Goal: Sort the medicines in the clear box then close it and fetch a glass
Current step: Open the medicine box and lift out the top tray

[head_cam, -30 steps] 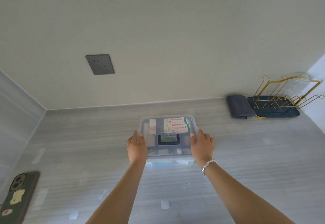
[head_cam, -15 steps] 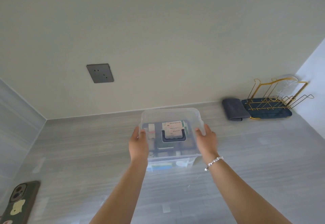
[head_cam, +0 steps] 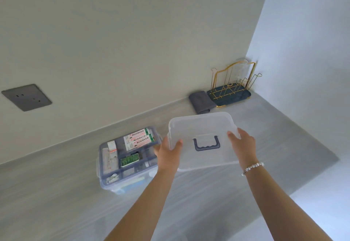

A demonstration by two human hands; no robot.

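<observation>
Both hands, left [head_cam: 169, 150] and right [head_cam: 243, 146], grip the clear plastic lid [head_cam: 203, 127] at centre frame; sorting, closing the blue-rimmed clear box [head_cam: 106, 180], glass-fetching remain.

Printed matter, head view: two white medicine cartons [head_cam: 138, 139] lie side by side in the rear compartment of the clear box [head_cam: 106, 182], which sits on the counter [head_cam: 56, 193] near its back edge. Each carton bears rows of red characters and a green end band; the characters are too small and blurred to read. A narrow white carton [head_cam: 111, 145] in the box's rear left corner has an orange-red band, with illegible text. A green blister pack [head_cam: 130, 160] mid-box shows a pattern, no legible print. No brand or number can be read anywhere.
</observation>
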